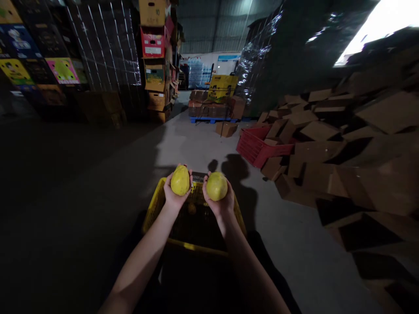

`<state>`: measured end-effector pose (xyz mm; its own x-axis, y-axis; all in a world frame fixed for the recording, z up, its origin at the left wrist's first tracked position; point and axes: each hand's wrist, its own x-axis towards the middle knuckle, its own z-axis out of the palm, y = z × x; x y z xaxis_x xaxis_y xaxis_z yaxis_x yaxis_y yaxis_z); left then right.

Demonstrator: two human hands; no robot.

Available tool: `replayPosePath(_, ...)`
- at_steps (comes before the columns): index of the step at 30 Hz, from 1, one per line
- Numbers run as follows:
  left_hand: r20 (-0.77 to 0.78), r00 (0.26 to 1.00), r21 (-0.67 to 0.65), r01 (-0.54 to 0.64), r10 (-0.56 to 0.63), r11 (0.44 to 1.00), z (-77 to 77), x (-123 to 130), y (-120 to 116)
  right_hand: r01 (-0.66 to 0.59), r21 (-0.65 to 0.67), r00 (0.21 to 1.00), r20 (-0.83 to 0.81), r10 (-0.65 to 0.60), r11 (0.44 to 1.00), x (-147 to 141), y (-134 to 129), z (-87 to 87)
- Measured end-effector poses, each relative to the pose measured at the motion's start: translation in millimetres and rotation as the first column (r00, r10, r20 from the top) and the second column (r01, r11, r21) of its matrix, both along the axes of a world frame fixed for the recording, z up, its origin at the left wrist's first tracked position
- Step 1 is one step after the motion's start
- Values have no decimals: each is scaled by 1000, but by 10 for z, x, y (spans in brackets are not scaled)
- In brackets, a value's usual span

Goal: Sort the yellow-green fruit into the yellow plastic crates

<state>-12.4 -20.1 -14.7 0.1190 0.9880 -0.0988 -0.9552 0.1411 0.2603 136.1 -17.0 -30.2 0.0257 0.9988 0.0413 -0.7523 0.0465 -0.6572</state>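
Observation:
My left hand is wrapped round a yellow, slightly pear-shaped citrus fruit that looks like a pomelo. Beside it, my right hand cups a rounder, greener-yellow pomelo from below and the right. Both fruits are held up apart from each other, over the far part of a yellow plastic crate. Inside the crate, in deep shadow, a small roundish yellowish thing shows dimly; the rest of its inside is too dark to make out.
At the right lies a large heap of cardboard boxes, with a red plastic crate at its edge. Farther off stands a blue pallet with boxes. Stacked cartons rise at the back left. Grey floor lies between them.

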Motion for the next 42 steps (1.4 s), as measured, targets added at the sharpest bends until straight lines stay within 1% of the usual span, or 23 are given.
replayPosePath(3,31,999,2,20,-20,1000,28,34,-19,42,-12,999,25,-42,999,-2,-5,6)
replayPosePath(7,57,997,24,47,-48,999,56,64,-27,30,20,997,73,-31,999,20,-11,9)
replayPosePath(11,40,998,27,43,-44,999,38,88,-23,23,3,999,31,-23,1000,39,-1,6)
replayPosePath(13,47,997,31,62,-63,998,17,111,-38,24,-12,1000,19,-24,1000,22,8,7)
replayPosePath(15,50,994,58,99,-102,993,2,144,-68,78,-14,996,38,-78,997,-27,7,21)
replayPosePath(17,33,990,72,137,-140,988,-1,188,-103,233,4,967,108,-232,972,-104,-12,49)
replayPosePath(18,25,988,68,149,-151,986,0,213,-118,326,30,931,161,-326,945,-147,-28,67)
replayPosePath(19,20,988,57,153,-154,987,1,237,-130,405,76,882,230,-411,911,-188,-47,84)
replayPosePath(20,15,988,40,152,-152,988,0,261,-137,459,144,818,316,-480,877,-224,-66,99)
replayPosePath(21,12,990,14,143,-143,990,-4,281,-140,483,225,742,408,-532,846,-253,-83,109)
replayPosePath(22,8,992,-14,128,-128,992,-12,297,-140,480,309,658,492,-570,821,-272,-96,113)
replayPosePath(24,1,994,-59,106,-106,993,-36,314,-135,436,451,491,607,-626,779,-283,-106,104)
replayPosePath(25,-1,994,-64,105,-105,992,-50,316,-132,410,499,424,637,-644,764,-277,-106,92)
replayPosePath(26,0,994,-57,105,-105,993,-64,313,-130,383,533,378,655,-654,755,-267,-104,78)
replayPosePath(29,7,994,-10,107,-107,994,-91,298,-132,265,615,282,687,-670,742,-227,-111,48)
replayPosePath(32,2,998,23,61,-61,998,-115,296,-131,48,700,151,700,-698,713,-207,-159,61)
replayPosePath(34,-33,999,-13,21,-21,1000,-149,309,-124,-100,710,59,704,-708,698,-220,-201,81)
replayPosePath(36,-78,997,-83,-30,23,996,-198,331,-113,-181,689,-24,710,-704,701,-254,-238,90)
replayPosePath(37,-92,995,-110,-53,43,993,-225,344,-107,-192,679,-62,712,-699,709,-275,-251,87)
replayPosePath(39,-97,991,-133,-101,89,986,-269,370,-99,-170,670,-124,713,-690,722,-317,-268,68)
replayPosePath(41,-95,990,-161,-121,107,980,-290,392,-94,-119,678,-143,711,-688,726,-351,-276,42)
replayPosePath(42,-96,990,-177,-120,104,977,-290,401,-92,-88,683,-132,714,-688,725,-362,-277,29)
